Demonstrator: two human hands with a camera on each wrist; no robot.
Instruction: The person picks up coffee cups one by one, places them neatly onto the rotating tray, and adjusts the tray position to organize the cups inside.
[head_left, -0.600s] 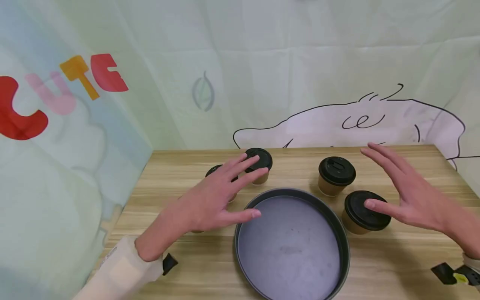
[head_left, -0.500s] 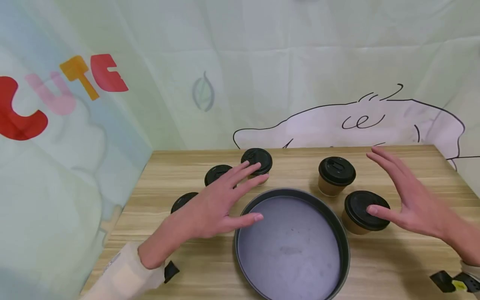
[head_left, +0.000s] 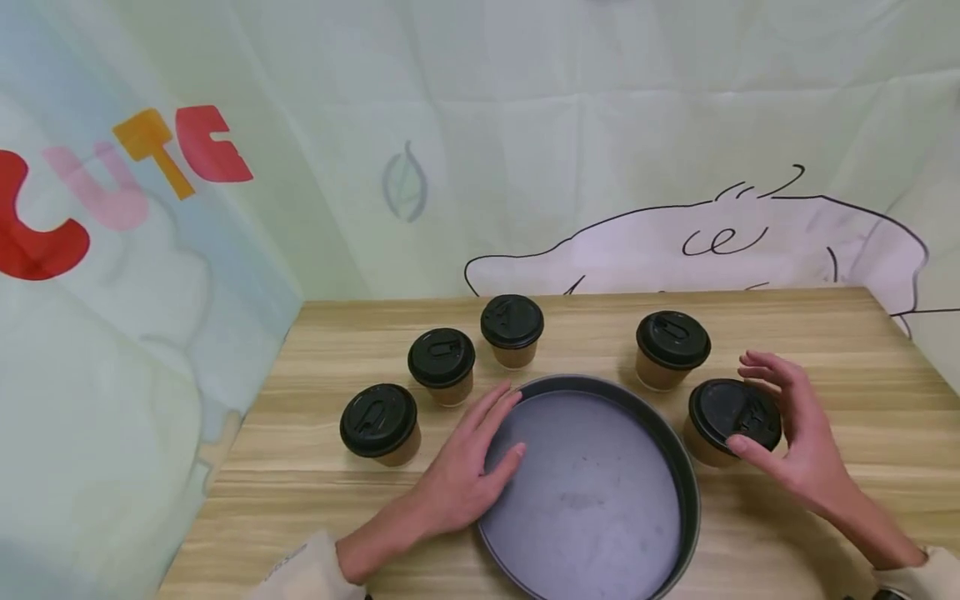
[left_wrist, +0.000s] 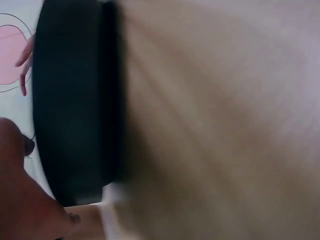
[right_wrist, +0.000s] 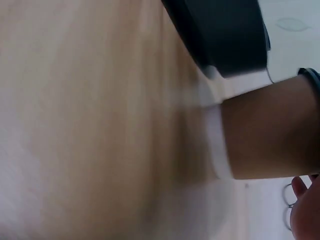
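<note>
A round dark baking pan [head_left: 681, 467] lies on the wooden table, its inside bare. My left hand [head_left: 461, 479] is at the pan's left rim, fingers stretched and thumb spread over the edge. The left wrist view shows the pan's dark outer wall [left_wrist: 75, 110] close beside this hand. My right hand [head_left: 806, 437] arches around the near right paper coffee cup [head_left: 731, 417], a brown one with a black lid. Its thumb overlaps the lid's front edge and its fingers bend behind the lid's right side. In the right wrist view, fingertips [right_wrist: 300, 189] show right beside the cup's wall.
Another lidded coffee cup [head_left: 671, 350] stands behind the pan on the right. To the left, a row of three more runs from the near cup [head_left: 382, 423] through the middle cup [head_left: 442, 367] to the far cup [head_left: 513, 329]. A printed curtain [head_left: 525, 150] hangs behind the table.
My left hand has moved down and toward the pan's left rim, uncovering the left cups. My right hand has lowered from above to around the near right cup. Pan and cups stay put.
</note>
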